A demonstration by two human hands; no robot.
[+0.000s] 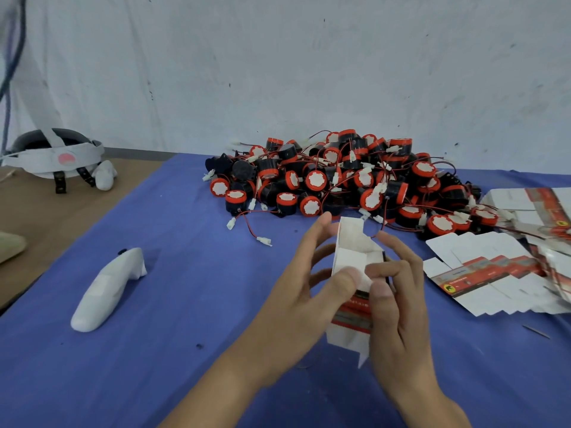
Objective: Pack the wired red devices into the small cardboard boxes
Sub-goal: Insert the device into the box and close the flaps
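Both hands hold one small cardboard box (350,257) above the blue cloth at centre right. Its white top flaps stand open and its red printed side faces down towards me. My left hand (304,291) grips the box from the left, thumb on a front flap. My right hand (398,298) grips it from the right, thumb and fingers curled on the flap and side. A dark part shows at the box's right edge; I cannot tell what is inside. A big pile of wired red and black devices (340,180) lies behind the box, against the wall.
Flat unfolded boxes (494,273) are fanned out at the right edge. A white handheld controller (105,288) lies on the blue cloth (185,350) at left. A grey headset (58,156) sits on the brown table at far left. Loose connectors (262,240) trail from the pile.
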